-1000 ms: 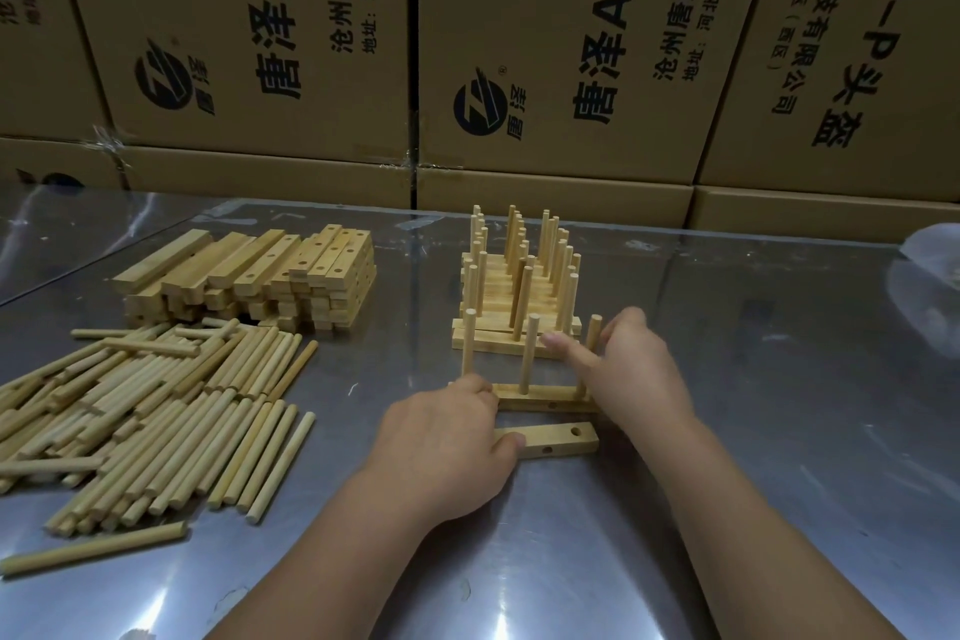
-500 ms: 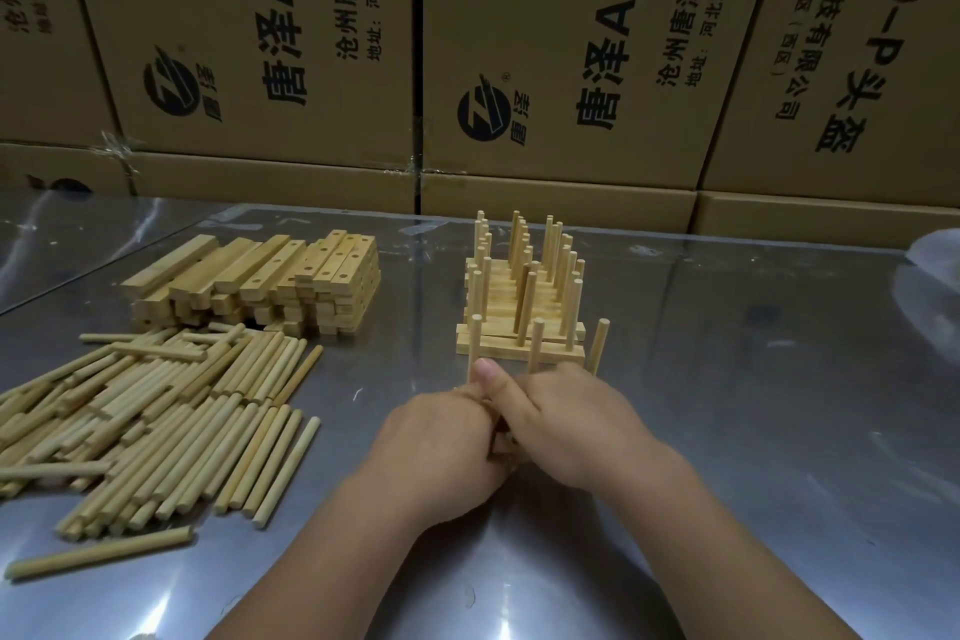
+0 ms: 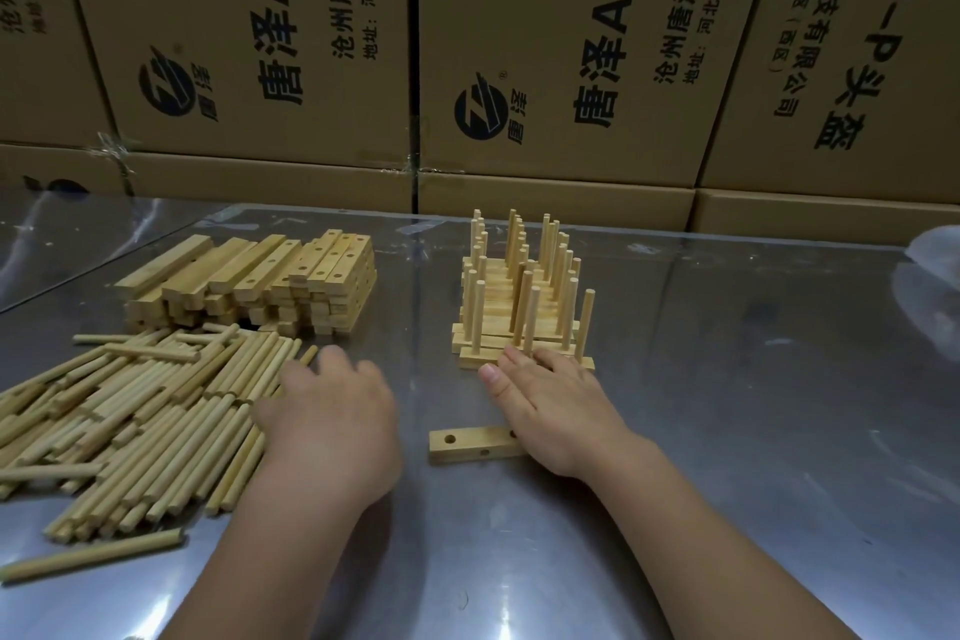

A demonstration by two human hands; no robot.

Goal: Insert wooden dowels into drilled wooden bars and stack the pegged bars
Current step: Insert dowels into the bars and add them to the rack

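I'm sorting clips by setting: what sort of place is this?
Probably a warehouse or workshop assembly bench: stacked printed cartons behind a metal table, with bulk piles of dowels and drilled bars.

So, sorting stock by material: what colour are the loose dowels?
The loose dowels are pale tan wood, head view.
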